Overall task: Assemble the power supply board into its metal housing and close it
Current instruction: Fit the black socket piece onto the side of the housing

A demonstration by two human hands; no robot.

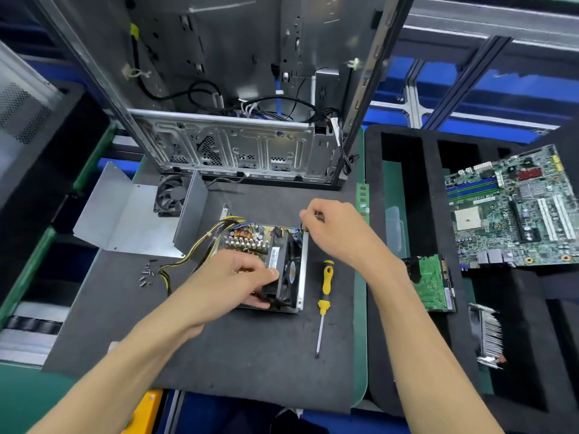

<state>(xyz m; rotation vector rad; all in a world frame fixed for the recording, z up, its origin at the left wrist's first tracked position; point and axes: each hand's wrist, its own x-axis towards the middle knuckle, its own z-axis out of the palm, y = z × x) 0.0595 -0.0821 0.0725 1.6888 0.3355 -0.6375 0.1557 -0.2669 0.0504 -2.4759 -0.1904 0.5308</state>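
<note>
Both hands on housing | board half-hidden | right fingertips unclear

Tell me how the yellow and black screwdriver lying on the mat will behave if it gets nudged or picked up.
The screwdriver lies flat on the grey mat, right of the metal housing. Its rounded handle suggests it could roll if nudged sideways, though the mat probably slows it. It looks rigid, likely handle-heavy, and its moulded handle should not slip.

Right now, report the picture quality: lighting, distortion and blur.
Head view: lighting is even and soft, with mild glare on the case; wide-angle distortion bends the frame rails and splays the forearms; the centre is sharp around the board and screwdriver, the corners softer.
</note>
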